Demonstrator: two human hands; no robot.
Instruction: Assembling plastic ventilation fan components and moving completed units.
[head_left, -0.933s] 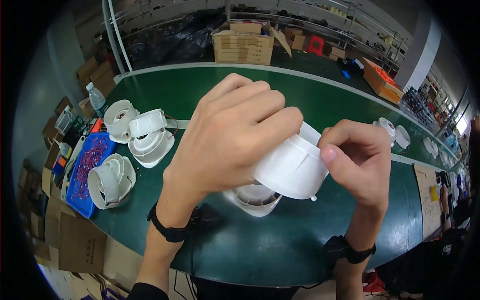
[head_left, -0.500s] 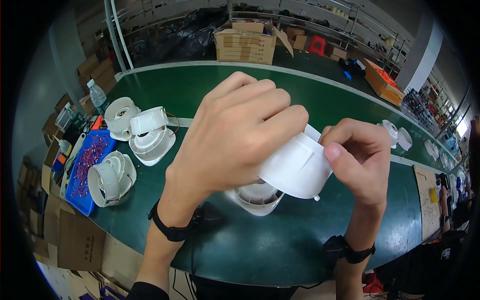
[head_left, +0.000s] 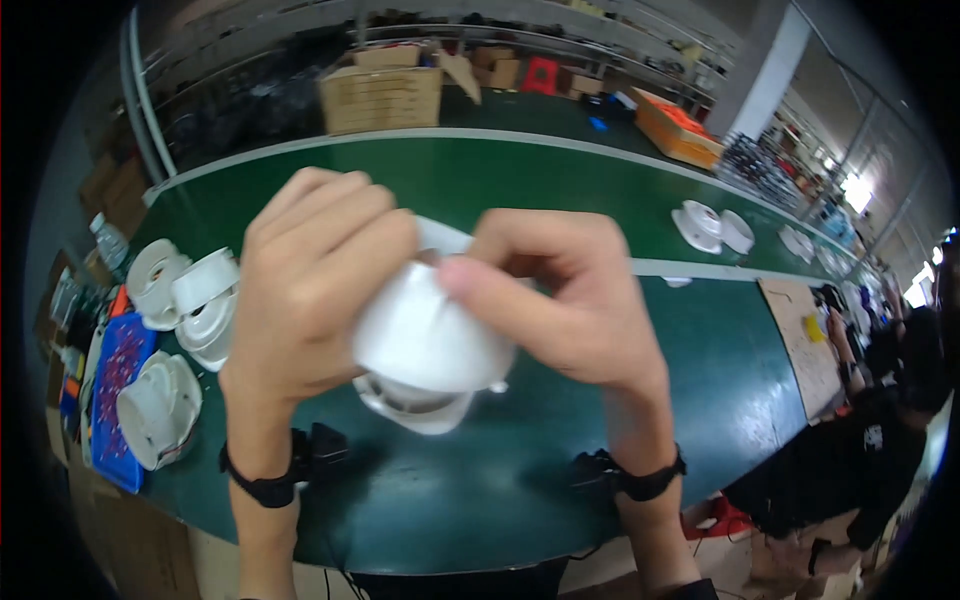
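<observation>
Between my hands is a white round plastic housing (head_left: 430,335), tilted and a little blurred, held above the table. My left hand (head_left: 325,275) wraps over its left side with curled fingers. My right hand (head_left: 565,290) pinches its upper right rim, thumb pressed to the outer wall. What lies inside the housing is hidden from me. Just below it shows a second white plastic part (head_left: 425,412), a rounded base with a rim; I cannot tell whether the two touch.
Several similar white housings (head_left: 160,410) stand at the left beside a blue tray (head_left: 112,440) of red wires. A plastic bottle (head_left: 108,243) is behind them. More white parts (head_left: 700,225) lie on the far green conveyor (head_left: 570,180). At right, a co-worker (head_left: 850,440) sits by a wooden board (head_left: 790,345).
The view has swung right, so the table and its parts appear farther left and more of the co-worker shows. Both hands keep their hold on the housing.
</observation>
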